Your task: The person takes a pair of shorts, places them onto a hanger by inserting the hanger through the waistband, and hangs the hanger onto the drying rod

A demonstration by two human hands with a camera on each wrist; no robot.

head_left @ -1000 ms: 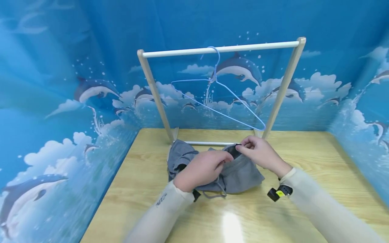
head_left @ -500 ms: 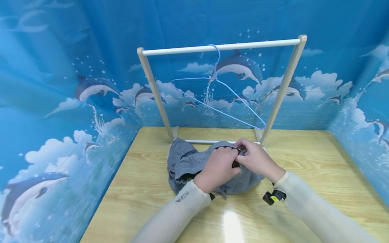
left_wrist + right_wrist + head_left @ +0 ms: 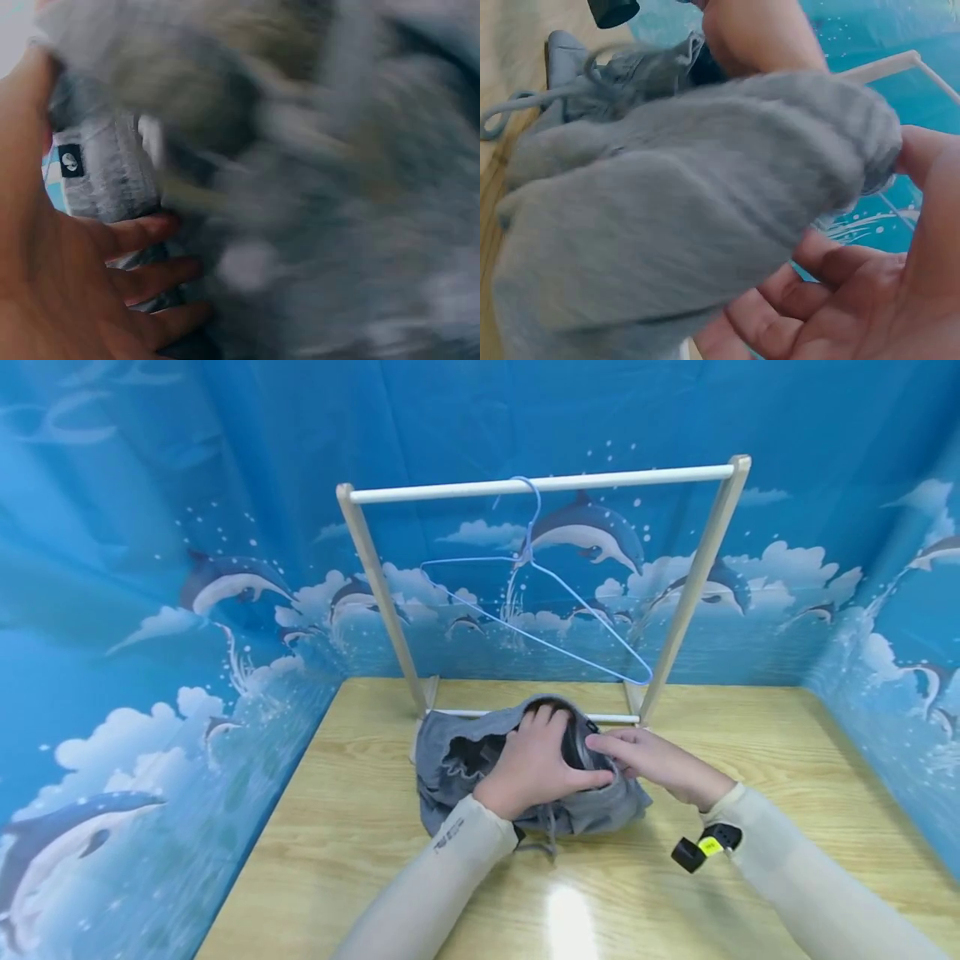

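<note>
with the grey garment [image 3: 588, 811] on the desk [image 3: 330, 827], the left hand [image 3: 534, 762], spread wide in its opening, should press outward gently while the right hand [image 3: 663, 762], pinching the edge, gives a steady anchor.

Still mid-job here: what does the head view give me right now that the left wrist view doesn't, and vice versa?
Only the head view: the blue hanger hooked over the top bar of the rack.

Only the left wrist view: the pale round mark on a small black label, clear enough to make out there.

Both: the left hand and the grey garment, though much of the left wrist picture is too blurred to read.
</note>
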